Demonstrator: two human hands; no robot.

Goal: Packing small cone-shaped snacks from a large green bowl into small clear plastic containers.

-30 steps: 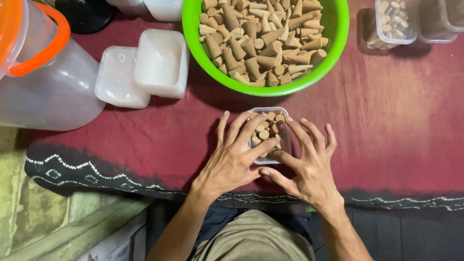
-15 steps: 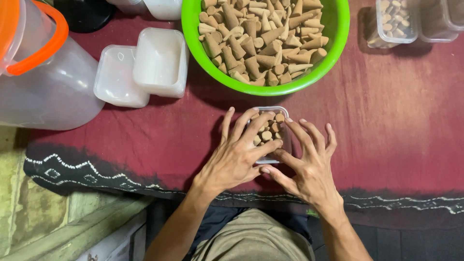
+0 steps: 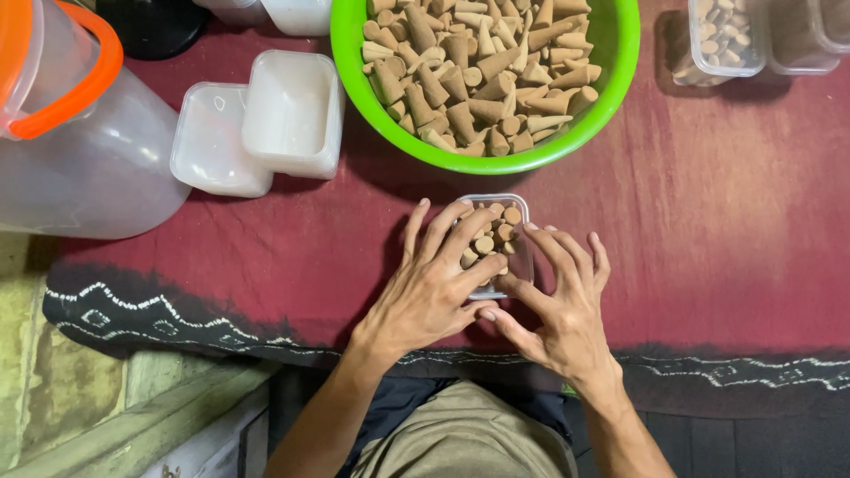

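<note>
Two hands worked at one small clear plastic box (image 3: 513, 232) packed with brown cones, set on the dark red cloth (image 3: 708, 221) just below the green bowl (image 3: 350, 53) of loose cones. The left hand (image 3: 434, 288) lay spread across the box, fingers flat on the cone tops, its grip open and holding nothing. The right hand (image 3: 562, 305) rested against the box's right side and near corner, fingers splayed, also closing on nothing. Judged from this, the step was levelling the cones: it would go best with light, even pressure from flat fingers, while the right hand braced the wall so the box neither slid nor tipped. Empty white tubs (image 3: 292, 111) stood well apart, upper left.
</note>
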